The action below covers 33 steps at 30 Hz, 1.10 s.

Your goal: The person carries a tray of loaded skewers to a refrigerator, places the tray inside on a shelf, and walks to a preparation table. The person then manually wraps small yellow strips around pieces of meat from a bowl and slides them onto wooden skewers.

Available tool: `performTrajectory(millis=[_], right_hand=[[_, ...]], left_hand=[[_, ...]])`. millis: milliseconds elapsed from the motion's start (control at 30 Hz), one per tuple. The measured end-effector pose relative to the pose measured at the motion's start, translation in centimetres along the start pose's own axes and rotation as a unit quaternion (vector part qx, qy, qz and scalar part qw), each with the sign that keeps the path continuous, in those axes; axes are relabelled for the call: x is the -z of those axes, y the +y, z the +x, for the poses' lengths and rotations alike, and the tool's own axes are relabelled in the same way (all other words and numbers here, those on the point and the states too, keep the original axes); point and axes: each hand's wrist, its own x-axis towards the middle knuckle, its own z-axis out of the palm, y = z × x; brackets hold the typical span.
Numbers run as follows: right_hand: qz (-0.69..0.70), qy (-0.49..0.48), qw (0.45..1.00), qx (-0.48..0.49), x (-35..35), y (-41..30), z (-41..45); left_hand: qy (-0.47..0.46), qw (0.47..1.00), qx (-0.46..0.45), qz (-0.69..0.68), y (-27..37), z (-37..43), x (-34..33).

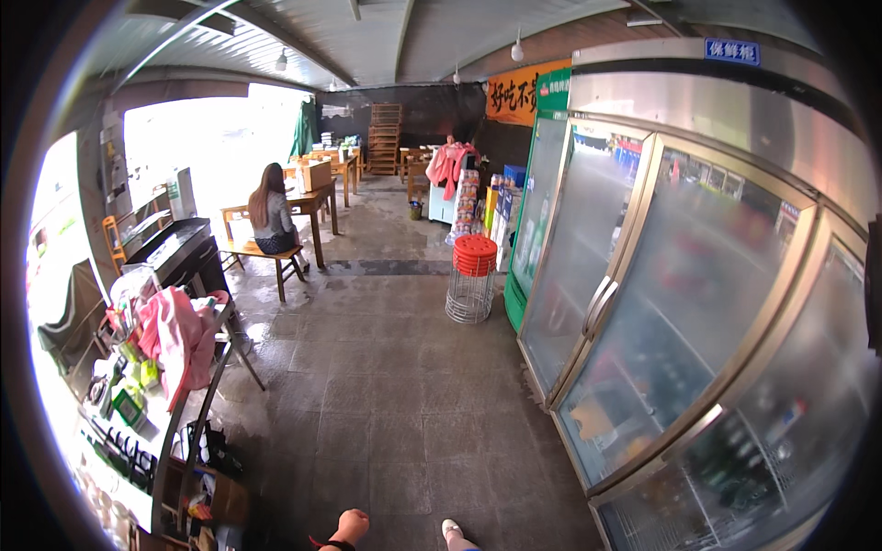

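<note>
My left hand point(353, 526) hangs low at the bottom edge of the view, above the tiled floor point(386, 427). Its fingers are curled in, and nothing shows in them. A dark band with some red circles the wrist. My right hand is out of view. To the right of the left hand, one foot in a pale shoe point(450, 527) steps on the tiles. Ahead stands a stack of red round stools point(475, 256) with metal legs. A tall glass-door refrigerator point(675, 289) with fogged panes lines the right side.
On the left runs a cluttered table point(162, 448) bearing a pink cloth point(179, 337). A cardboard box point(227, 496) sits low beside it. Farther ahead, a person point(270, 210) sits on a wooden bench point(265, 249) at a wooden table point(310, 198). Wet patches shine on the floor.
</note>
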Motion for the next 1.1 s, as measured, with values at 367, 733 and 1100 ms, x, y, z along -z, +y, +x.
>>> performTrajectory(millis=[367, 733, 1100], right_hand=[[0.358, 0.062, 0.858, 0.363, 6.9, -55.1, 32.6], [0.072, 0.035, 0.925, 0.372, 7.3, -97.1, 32.4], [0.026, -0.163, 0.986, 0.002, 10.4, -109.1, 39.7]], left_hand=[[-0.126, 0.971, 0.078, 0.189, 5.4, 21.5, 6.3], [-0.161, 0.887, -0.026, 0.432, 5.1, 49.6, 12.6], [0.089, 0.977, 0.15, -0.119, 30.3, 100.7, 27.2]])
